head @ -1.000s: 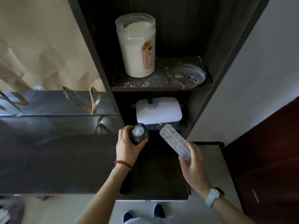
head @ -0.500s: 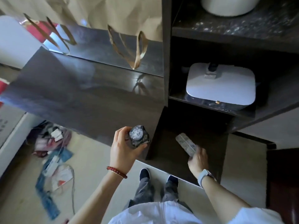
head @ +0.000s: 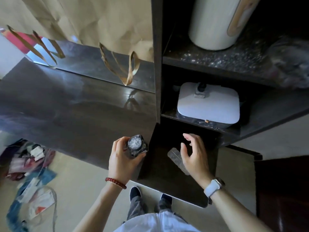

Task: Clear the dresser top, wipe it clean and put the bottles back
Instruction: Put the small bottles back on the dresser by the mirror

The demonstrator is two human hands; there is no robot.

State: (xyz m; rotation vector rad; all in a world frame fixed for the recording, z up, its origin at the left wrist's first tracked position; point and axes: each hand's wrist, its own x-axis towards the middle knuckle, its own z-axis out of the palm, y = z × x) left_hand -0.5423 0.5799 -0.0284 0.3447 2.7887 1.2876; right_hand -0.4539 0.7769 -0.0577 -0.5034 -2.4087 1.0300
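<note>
My left hand (head: 123, 161) grips a small dark glass bottle (head: 137, 145) with a faceted clear cap, held upright just over the front right corner of the dark dresser top (head: 75, 111). A clear ribbed plastic case (head: 175, 156) lies on the dark lower surface (head: 167, 181) to the right. My right hand (head: 194, 153) hovers right beside the case with fingers spread, holding nothing. The case is partly hidden behind that hand.
A mirror (head: 93, 64) covered by brown paper (head: 100, 19) and gold ribbon loops backs the dresser. The shelf unit on the right holds a white box (head: 209, 104) and, above, a large white jar (head: 214, 24). Cloths and papers (head: 30, 173) litter the floor at left.
My right hand has let go of the clear case, which now lies on the lower surface, and the fingers have opened. My left hand keeps the bottle at the dresser's front corner.
</note>
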